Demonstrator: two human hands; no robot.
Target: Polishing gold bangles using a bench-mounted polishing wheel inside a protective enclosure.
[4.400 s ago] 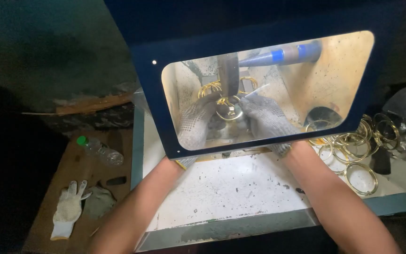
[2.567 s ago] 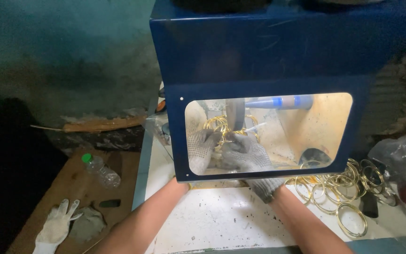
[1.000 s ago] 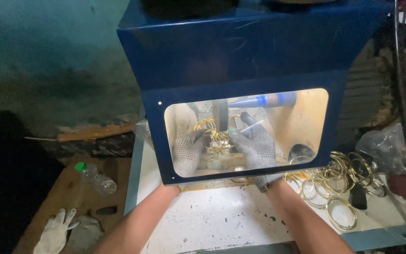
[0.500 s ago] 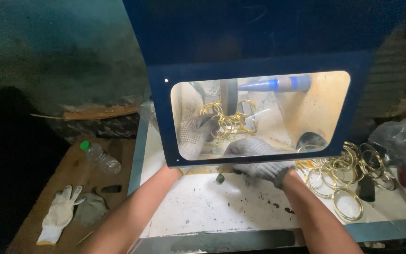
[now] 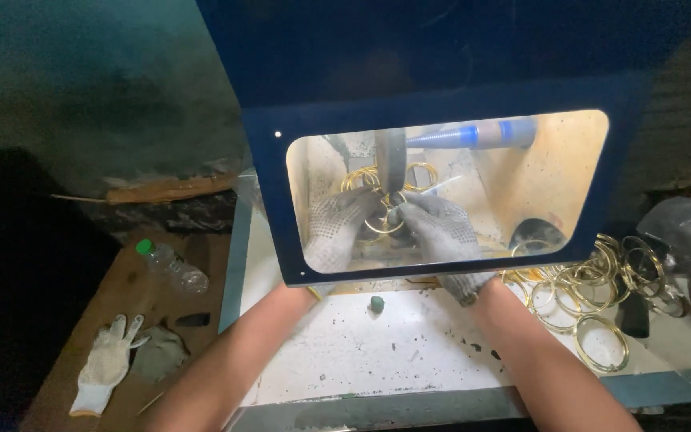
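Note:
Both my hands wear grey knit gloves and reach under a blue hood with a clear window point(image 5: 273, 200). Behind the window, my left hand point(image 5: 337, 232) and my right hand point(image 5: 441, 232) together grip one gold ring point(image 5: 384, 222). The ring is pressed against a dark upright wheel point(image 5: 390, 160). More gold rings point(image 5: 361, 178) hang behind the wheel. A blue and grey tube point(image 5: 481, 134) points in from the right.
A pile of gold rings point(image 5: 593, 288) lies on the white bench point(image 5: 377, 352) at the right, next to a clear plastic bag point(image 5: 689, 232). On the brown board at left lie a plastic bottle point(image 5: 171, 268) and a white glove point(image 5: 105, 364).
My right hand, which was low near the window's lower edge half a second ago, has come back up to the wheel. Both hands hold the ring there again. The view has shifted slightly.

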